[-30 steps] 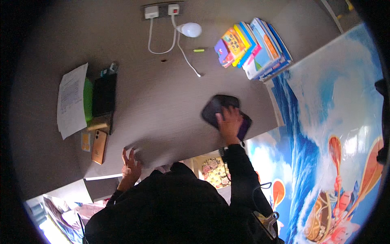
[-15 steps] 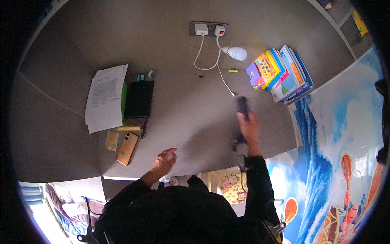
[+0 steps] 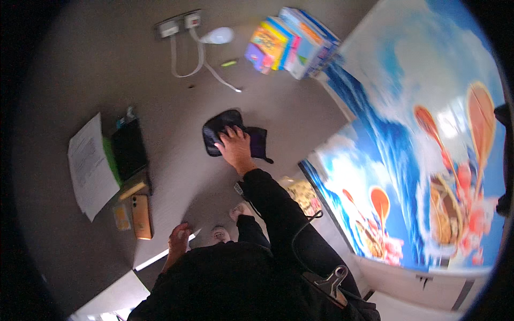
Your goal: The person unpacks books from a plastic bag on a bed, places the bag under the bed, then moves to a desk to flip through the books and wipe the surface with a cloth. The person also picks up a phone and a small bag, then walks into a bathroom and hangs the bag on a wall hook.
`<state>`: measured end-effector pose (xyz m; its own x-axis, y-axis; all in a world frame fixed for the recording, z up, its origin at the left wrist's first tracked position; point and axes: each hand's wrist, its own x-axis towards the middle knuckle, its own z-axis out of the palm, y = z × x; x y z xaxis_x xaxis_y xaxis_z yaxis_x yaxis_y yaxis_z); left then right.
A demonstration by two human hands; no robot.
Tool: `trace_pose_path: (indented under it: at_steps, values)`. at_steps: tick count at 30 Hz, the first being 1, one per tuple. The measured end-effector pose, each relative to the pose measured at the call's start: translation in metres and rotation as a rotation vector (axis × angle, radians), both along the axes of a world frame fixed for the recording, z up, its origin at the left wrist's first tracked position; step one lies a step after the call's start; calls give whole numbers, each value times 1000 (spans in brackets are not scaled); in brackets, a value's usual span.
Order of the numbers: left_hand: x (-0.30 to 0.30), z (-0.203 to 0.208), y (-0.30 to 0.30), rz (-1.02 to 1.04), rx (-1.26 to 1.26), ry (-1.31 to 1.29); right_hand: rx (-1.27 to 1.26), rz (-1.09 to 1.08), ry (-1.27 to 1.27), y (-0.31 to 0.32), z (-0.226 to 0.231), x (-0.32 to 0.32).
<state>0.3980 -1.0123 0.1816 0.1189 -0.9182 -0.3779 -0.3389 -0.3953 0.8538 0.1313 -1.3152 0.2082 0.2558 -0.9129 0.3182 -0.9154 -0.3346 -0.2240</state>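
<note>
A dark, flat, soft-looking item (image 3: 213, 131) lies spread on the grey desk, with a rounded black part on the left and a dark purple part on the right. It might be a pouch or a folded cloth; its kind is unclear. My right hand (image 3: 236, 151) rests flat on it, fingers spread, covering its middle. At the desk's front edge is my left hand (image 3: 178, 239), low and slightly blurred, its fingers loosely bent and nothing seen in them. A white cable (image 3: 222, 79) ends on the desk beyond the dark item.
Printed sheets (image 3: 92, 166), a black flat case (image 3: 129, 150) and an orange-gold phone (image 3: 141, 216) lie at the left. Toward the back are a wall socket (image 3: 179, 24) with plugs, a white bulb (image 3: 218, 36), a small green item (image 3: 229, 63) and stacked books (image 3: 300, 45).
My right hand has brought the dark item left and laid it down; it now looks wider and flatter. My left hand has dropped toward the desk edge. The whole view has turned and shifted.
</note>
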Motion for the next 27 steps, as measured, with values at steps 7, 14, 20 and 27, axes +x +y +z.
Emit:
trace_pose_path:
  at_steps: [7, 14, 20, 27]
  values:
    - [-10, 9, -35, -362, -10, 138, 228, -769, -470, 195, -25, -210]
    - [-90, 15, -58, -740, -15, 147, 359, -1468, -1197, 523, -92, -253]
    - [-155, 0, -29, -868, 48, 43, 281, -1563, -1224, 655, -68, -234]
    - [-244, 20, 62, -1182, 34, 50, 225, -1269, -1459, 690, 25, -236]
